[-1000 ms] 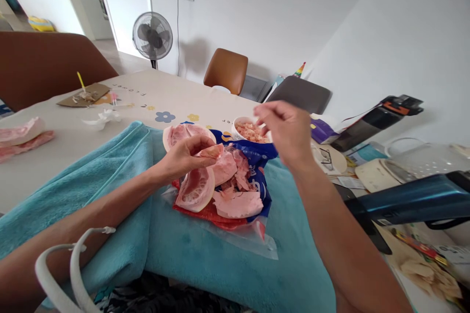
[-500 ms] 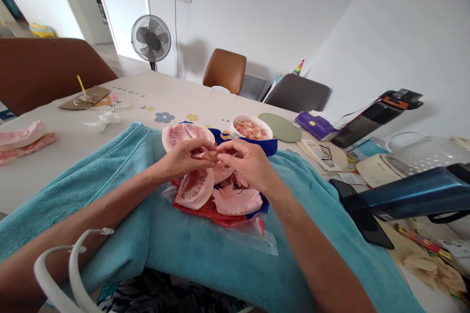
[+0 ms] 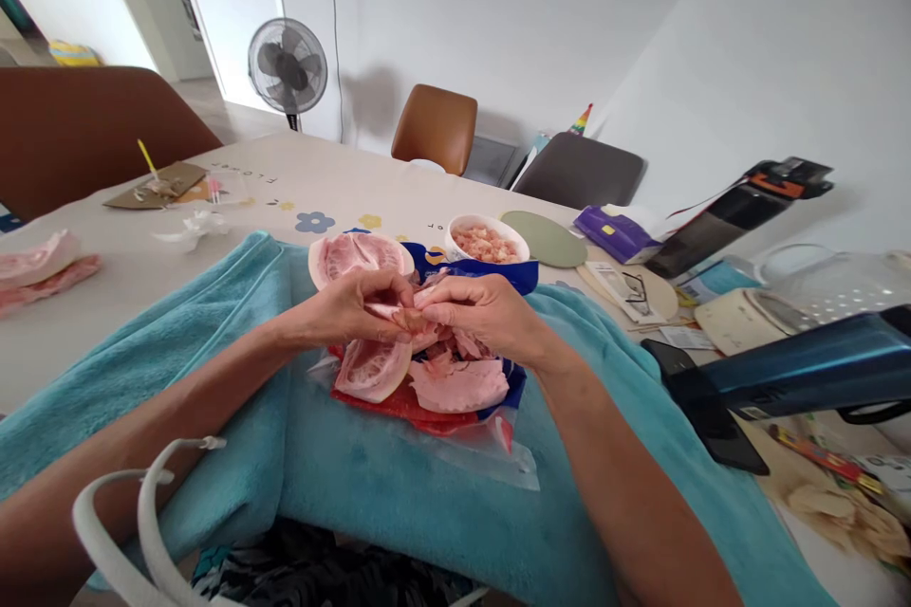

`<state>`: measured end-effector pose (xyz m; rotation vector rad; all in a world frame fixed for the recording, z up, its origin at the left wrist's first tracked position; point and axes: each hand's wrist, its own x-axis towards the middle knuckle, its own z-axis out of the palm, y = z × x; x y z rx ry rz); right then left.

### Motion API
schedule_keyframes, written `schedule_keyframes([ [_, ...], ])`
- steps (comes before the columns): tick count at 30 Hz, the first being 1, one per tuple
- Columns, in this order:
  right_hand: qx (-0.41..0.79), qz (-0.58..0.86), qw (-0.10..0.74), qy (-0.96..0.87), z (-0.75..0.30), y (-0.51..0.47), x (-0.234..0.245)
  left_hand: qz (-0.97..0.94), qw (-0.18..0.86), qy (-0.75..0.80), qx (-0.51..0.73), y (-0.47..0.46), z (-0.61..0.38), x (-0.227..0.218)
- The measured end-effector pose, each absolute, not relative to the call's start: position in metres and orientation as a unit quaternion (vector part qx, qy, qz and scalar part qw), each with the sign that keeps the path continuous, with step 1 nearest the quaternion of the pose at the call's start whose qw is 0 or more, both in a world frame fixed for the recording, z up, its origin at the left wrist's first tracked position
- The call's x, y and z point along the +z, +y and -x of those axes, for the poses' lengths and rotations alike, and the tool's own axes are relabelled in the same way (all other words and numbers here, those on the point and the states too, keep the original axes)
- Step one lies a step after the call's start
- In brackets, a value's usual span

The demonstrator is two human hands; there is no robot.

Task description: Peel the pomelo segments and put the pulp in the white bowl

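Note:
My left hand and my right hand meet over a heap of pomelo peel, fingers closed on a small piece of pomelo flesh between them. Pale membrane shows at the left fingers. Beneath lie a hollowed pomelo rind, a flatter pink peel piece and torn membranes. Another large rind sits behind my left hand. All of it rests on a red and blue plastic bag over a turquoise towel. Behind my right hand stands a white bowl filled with peeled pomelo flesh.
A green round mat and purple tissue pack lie beyond the bowl. To the right are a blue bottle, a dark bottle and a phone. More peel and crumpled tissue lie on the left.
Both hands stay together over the peel, with the fingers shifting slightly around the pomelo piece. My right hand has moved a little to the right. The view has tilted slightly.

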<state>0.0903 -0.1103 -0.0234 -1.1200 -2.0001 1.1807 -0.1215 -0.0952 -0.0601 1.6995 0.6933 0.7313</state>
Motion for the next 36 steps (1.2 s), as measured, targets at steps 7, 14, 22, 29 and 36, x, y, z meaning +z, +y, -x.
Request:
schedule_keyframes([
  [7, 0.438, 0.42, 0.251, -0.754, -0.088, -0.116, -0.02, -0.726, 0.558, 0.291, 0.277, -0.096, 0.124, -0.059],
  [14, 0.494, 0.441, 0.242, -0.709, -0.084, -0.12, -0.018, -0.692, 0.614, 0.278, 0.26, -0.096, 0.124, -0.056],
  [22, 0.46, 0.43, 0.301, -0.716, -0.081, -0.118, -0.025, -0.703, 0.592, 0.283, 0.274, -0.095, 0.127, -0.057],
  [29, 0.221, 0.374, 0.316, -0.843, -0.077, -0.127, -0.022, -0.683, 0.611, 0.29, 0.276, -0.094, 0.127, -0.057],
  [36, -0.013, 0.381, 0.371, -0.847, -0.069, -0.134, -0.033, -0.638, 0.644, 0.287, 0.31, -0.094, 0.127, -0.056],
])
